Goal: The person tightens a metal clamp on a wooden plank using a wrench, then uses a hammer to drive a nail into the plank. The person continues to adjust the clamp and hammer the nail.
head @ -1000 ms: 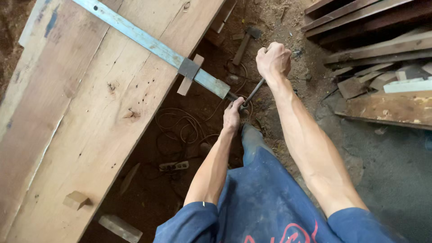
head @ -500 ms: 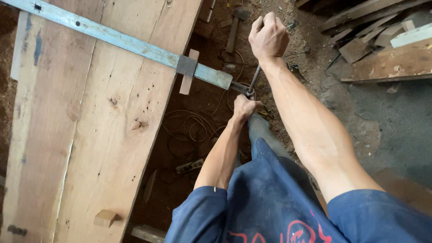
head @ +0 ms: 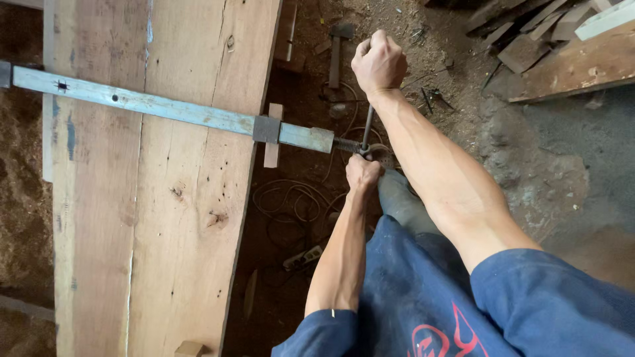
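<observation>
cloth of a blue garment with a red print [head: 430, 330] fills the near edge, and two bare forearms reach out from its sleeves. the left hand [head: 362, 173] is fisted tight around the lower end of a thin metal handle rod [head: 368, 125], right where the rod meets the threaded screw [head: 345, 144] of one long bar clamp [head: 165, 109]. the right hand [head: 379, 63] is farther out, also clenched, gripping the upper end of the same rod; so both hands hold one rod, one at each end, with nothing else in either palm.

the clamp's pale blue steel bar lies across wide wooden planks [head: 172, 198] set edge to edge; two broad boards show plainly, and a seam near the left may mark a third, though i cannot tell for sure. one dark sliding jaw block [head: 266, 129] sits on the bar at the planks' right edge, pressed against one small wooden pad [head: 272, 135].

below the hands, on the dirt floor, lie one loose coil of pale cable [head: 291, 198] and one power strip [head: 303, 258]. beyond the right hand, one hammer [head: 337, 49] rests on the ground among sawdust. at the far right corner lies a heap of scrap wood offcuts [head: 549, 33], too jumbled to count. a small wooden block [head: 188, 348] peeks in at the bottom edge.
</observation>
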